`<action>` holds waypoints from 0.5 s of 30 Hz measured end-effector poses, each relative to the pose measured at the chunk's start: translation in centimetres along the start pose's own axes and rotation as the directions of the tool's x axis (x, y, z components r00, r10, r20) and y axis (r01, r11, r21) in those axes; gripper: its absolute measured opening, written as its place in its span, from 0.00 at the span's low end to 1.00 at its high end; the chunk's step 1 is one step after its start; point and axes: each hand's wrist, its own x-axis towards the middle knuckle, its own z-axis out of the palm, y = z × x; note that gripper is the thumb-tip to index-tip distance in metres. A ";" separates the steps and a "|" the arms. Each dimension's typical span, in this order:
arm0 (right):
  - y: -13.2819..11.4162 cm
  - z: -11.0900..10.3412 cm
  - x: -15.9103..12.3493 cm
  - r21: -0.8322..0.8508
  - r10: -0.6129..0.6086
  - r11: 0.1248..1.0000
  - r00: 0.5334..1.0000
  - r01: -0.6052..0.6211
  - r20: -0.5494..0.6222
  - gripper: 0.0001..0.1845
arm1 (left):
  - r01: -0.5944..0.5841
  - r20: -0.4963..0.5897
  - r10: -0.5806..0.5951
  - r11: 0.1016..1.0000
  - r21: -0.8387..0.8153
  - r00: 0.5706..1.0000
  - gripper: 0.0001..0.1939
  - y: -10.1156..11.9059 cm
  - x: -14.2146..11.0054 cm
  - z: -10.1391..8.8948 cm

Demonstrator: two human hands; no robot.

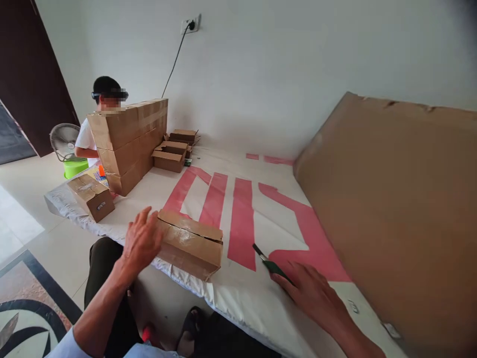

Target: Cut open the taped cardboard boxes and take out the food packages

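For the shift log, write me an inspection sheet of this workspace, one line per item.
Surface: white cover with broad pink markings; wrinkled along its near edge.
Things in hand or nearest: front cardboard box, a dark gap along its top; green-handled tool, exact type unclear.
Clutter: box stack, single box, open boxes by the wall, large cardboard piece at right.
Hands: left hand, fingers spread, at the front box's left end; right hand at the tool's handle, grip unclear.
Cables: dark cable from the wall socket down behind the stack; on the work surface, nothing seen.
Surroundings: another person beyond the stack; fan nearby.
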 end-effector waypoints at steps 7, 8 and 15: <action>-0.9 -1.0 -1.7 0.092 0.055 0.993 0.977 -0.076 0.208 0.35 | 0.153 0.269 0.023 0.774 -0.615 0.963 0.21 -5.5 2.9 1.9; -1.0 -0.8 -1.7 0.087 0.050 0.994 0.976 -0.070 0.210 0.34 | 0.173 0.283 0.032 0.724 -0.668 0.959 0.22 -5.5 3.1 2.3; -1.5 0.7 -1.2 0.059 0.086 0.994 0.986 -0.095 0.143 0.28 | 0.251 0.305 -0.005 0.581 -0.775 0.952 0.28 -5.1 4.7 3.8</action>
